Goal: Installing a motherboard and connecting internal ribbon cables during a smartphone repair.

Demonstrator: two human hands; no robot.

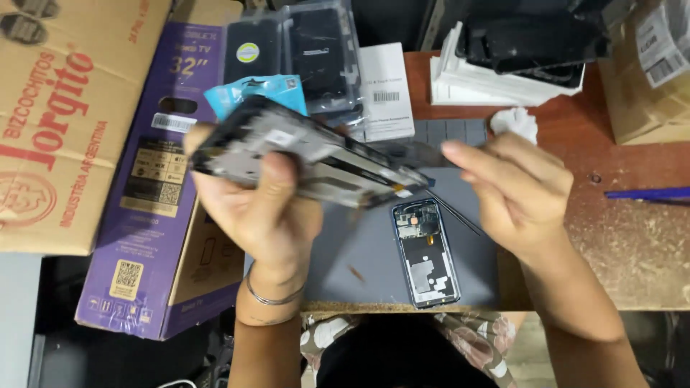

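Left hand [262,205] grips a phone frame [309,154], tilted, its far end toward 3 o'clock near the right hand [514,190], whose blurred fingers look loosely open, holding nothing. Second opened phone [425,253] lies on the grey mat [359,266] at 6 o'clock. Purple box [154,187] at 9, white tissue [515,122] at 1.

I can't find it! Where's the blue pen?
In the head view, the blue pen lies at the right edge of the wooden table, beyond the right hand.
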